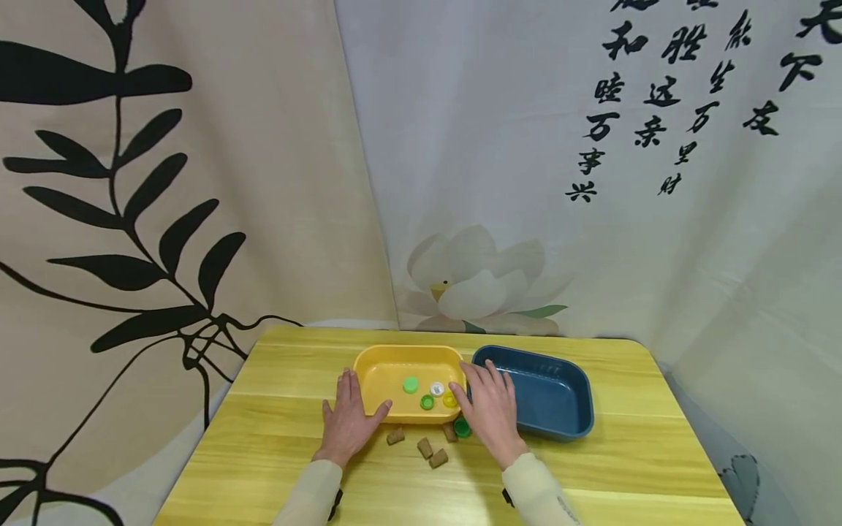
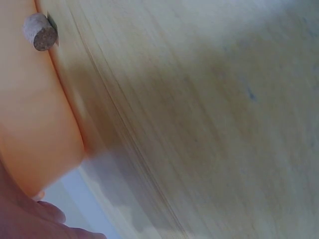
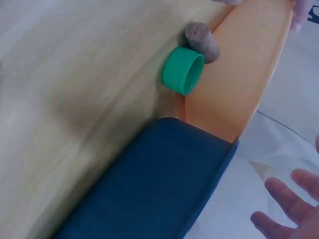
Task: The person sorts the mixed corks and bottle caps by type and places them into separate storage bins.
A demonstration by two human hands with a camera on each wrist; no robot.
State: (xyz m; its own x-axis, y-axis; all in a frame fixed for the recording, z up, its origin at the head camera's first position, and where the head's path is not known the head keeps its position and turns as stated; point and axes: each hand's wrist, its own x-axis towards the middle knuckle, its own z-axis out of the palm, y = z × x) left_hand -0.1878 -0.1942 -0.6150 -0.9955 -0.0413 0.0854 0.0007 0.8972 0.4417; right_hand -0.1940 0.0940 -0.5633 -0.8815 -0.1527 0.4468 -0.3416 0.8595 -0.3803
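A yellow tray (image 1: 388, 418) holds several bottle caps: a light green cap (image 1: 411, 385), a white cap (image 1: 437, 389), a green cap (image 1: 427, 402) and a yellow cap (image 1: 450, 399). At the tray's left end rests my left hand (image 1: 347, 427), its fingers stretched along the rim and the thumb over the near corner. My right hand (image 1: 490, 413) hovers where the yellow tray meets the blue tray (image 1: 552, 398), fingers spread and holding nothing. In the right wrist view its fingers (image 3: 286, 199) appear apart from both trays. A darker green cap (image 3: 182, 71) stands on edge beside the yellow tray's near wall.
Several corks lie on the wooden table (image 1: 263, 446) in front of the yellow tray, among them one cork (image 1: 438, 459) nearest the person. Another cork (image 3: 202, 42) leans by the darker green cap. Printed curtains (image 1: 296, 183) hang behind the table's far edge.
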